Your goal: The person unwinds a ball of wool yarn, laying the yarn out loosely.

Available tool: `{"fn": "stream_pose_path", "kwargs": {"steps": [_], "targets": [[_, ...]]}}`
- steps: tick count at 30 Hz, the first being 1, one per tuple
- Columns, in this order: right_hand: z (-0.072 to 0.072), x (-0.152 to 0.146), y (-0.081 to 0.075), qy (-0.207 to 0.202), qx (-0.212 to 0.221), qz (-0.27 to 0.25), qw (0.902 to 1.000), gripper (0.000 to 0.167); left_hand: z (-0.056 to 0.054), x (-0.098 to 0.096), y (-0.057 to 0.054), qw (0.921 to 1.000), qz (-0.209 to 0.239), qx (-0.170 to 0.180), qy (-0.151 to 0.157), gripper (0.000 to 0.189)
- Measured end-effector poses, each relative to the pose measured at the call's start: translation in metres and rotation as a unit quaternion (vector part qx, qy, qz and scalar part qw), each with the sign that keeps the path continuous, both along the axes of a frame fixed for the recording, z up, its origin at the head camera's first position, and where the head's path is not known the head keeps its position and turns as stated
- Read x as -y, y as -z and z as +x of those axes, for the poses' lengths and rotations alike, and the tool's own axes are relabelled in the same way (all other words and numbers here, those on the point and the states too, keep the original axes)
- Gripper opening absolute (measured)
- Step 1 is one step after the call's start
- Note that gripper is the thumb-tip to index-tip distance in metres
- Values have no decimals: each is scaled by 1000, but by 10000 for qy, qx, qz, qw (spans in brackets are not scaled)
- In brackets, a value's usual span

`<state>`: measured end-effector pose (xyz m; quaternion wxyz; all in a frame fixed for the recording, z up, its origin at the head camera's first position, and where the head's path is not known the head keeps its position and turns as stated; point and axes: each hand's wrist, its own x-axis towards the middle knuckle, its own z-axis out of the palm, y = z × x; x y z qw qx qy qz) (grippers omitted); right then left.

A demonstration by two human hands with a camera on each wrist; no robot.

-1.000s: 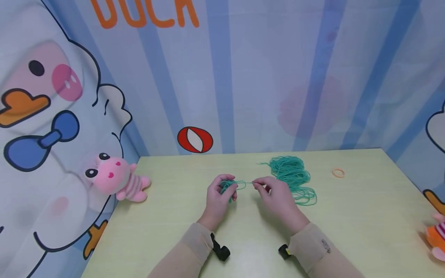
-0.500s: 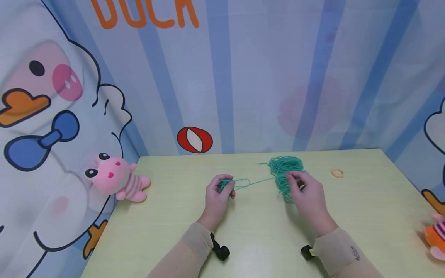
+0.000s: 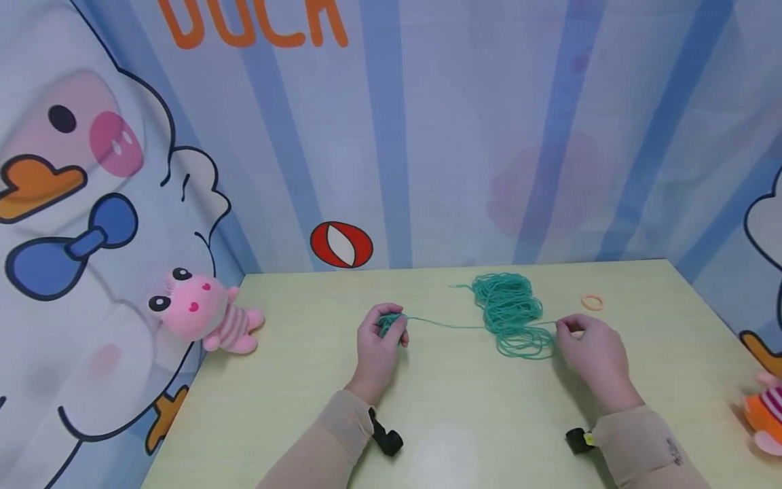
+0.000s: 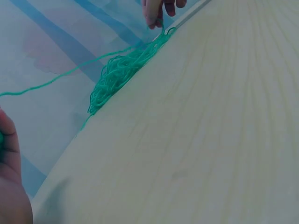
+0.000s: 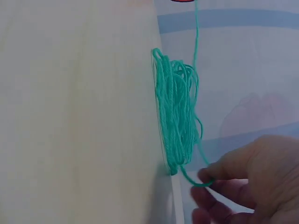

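In the head view my left hand (image 3: 377, 346) curls round a small bundle of green yarn (image 3: 388, 322). A single strand (image 3: 446, 326) runs from it to the right, across the larger heap of green yarn (image 3: 512, 312) lying loosely looped on the table. Beyond the heap's right side, my right hand (image 3: 592, 353) pinches the strand between thumb and forefinger. The right wrist view shows the pinched yarn bending at the fingertips (image 5: 205, 175), with one part leading back to the heap (image 5: 175, 112). Only the edge of my left hand (image 4: 11, 172) appears in the left wrist view.
An orange-pink ring (image 3: 592, 302) lies right of the heap, behind my right hand. A pink plush toy (image 3: 208, 312) sits at the table's left edge, and an orange toy (image 3: 766, 414) is partly visible at far right. A printed cloth (image 3: 452, 136) hangs behind the table (image 3: 293, 319).
My right hand has moved right, from close to my left hand to past the heap, drawing the strand out longer. The loop by my left hand has disappeared. My left hand has hardly moved.
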<state>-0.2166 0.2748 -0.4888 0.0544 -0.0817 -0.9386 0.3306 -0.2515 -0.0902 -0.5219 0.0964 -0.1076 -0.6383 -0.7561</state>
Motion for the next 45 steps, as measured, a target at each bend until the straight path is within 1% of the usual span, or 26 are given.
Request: {"fn": "stream_pose_path", "kwargs": {"steps": [2,3,5,7,10,13,16,18,21,23,25,27,29,31,33,36,40,45], "targets": [[-2,-3,1,-129,416,245,9988,43,0,0,0,10000,5,0,67,13],[-2,-3,2,-198,538,342,9978,43,0,0,0,9999,5,5,107,13],[-3,0,3,-302,502,476,9971,44,1,0,0,9998,8,14,184,14],[-2,6,3,-304,216,455,9983,45,1,0,-1,9997,11,11,242,15],[1,26,-2,-368,-532,312,9974,43,1,-1,-1,9995,-2,15,302,16],[3,52,-11,-562,-1256,146,9904,37,1,-1,-2,9994,-59,12,344,18],[2,82,-15,-1001,-1615,87,9817,36,1,-1,-2,9992,-120,-6,388,18],[0,102,-14,-1385,-1613,36,9771,37,1,0,-1,9990,-156,-15,415,18],[-3,131,-10,-2034,-1343,-79,9698,41,1,0,0,9988,-193,-5,459,22],[-5,148,-8,-2286,-1136,-191,9667,42,1,1,0,9985,-210,-3,499,28],[-7,162,-6,-2388,-1014,-271,9654,41,1,1,0,9983,-227,-2,533,33],[-10,172,-6,-2376,-965,-315,9660,35,0,1,-1,9982,-223,-6,561,34],[-11,177,-5,-2311,-938,-325,9678,28,0,1,-1,9982,-209,13,561,31],[-11,178,-7,-2215,-918,-385,9701,22,0,0,-1,9983,-186,12,559,27],[-10,173,-9,-2100,-930,-439,9723,20,0,-1,-1,9985,-176,21,527,23],[-7,160,-14,-1914,-1034,-592,9742,23,0,-2,-2,9986,-128,31,510,26],[-3,134,-19,-1635,-1217,-808,9757,24,1,-2,-3,9986,-84,63,518,34],[1,98,-20,-1216,-1362,-877,9793,26,0,0,-1,9986,-85,92,519,34]]}}
